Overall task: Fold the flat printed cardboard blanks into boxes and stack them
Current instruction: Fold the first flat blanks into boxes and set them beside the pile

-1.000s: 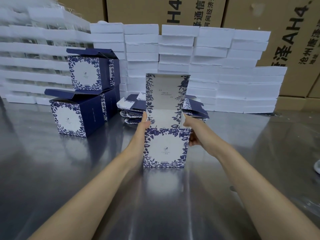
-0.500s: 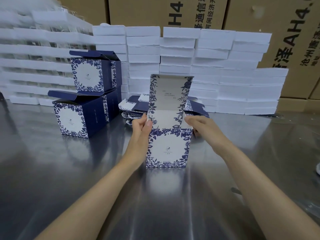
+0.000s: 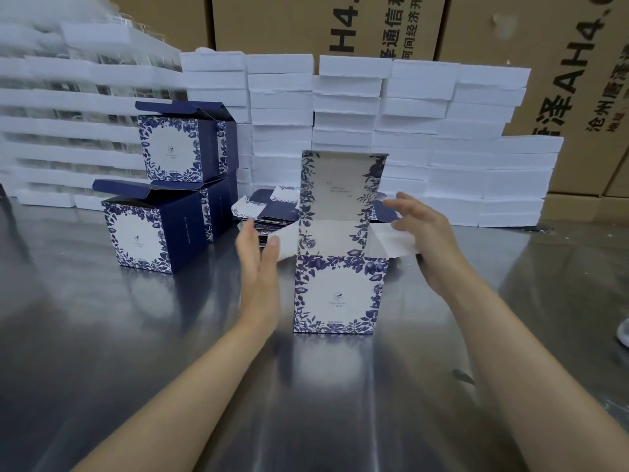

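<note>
Steel table (image 3: 102,369) carries the box (image 3: 338,294) mid-surface, lid up. Left hand (image 3: 258,267) and right hand (image 3: 425,240) hover spread, gripping nothing; a bump might topple it toward the flat blanks (image 3: 262,212) behind.

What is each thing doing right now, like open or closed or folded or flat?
Front box: upright on the table, lid standing up, both side flaps spread out.
Left hand: open, beside the left flap.
Right hand: open, fingers over the right flap.
Folded boxes: stacked at left, lids half open.
Flat blanks: unfolded, piled behind the front box.
White foam trays: stacked in rows.
</note>
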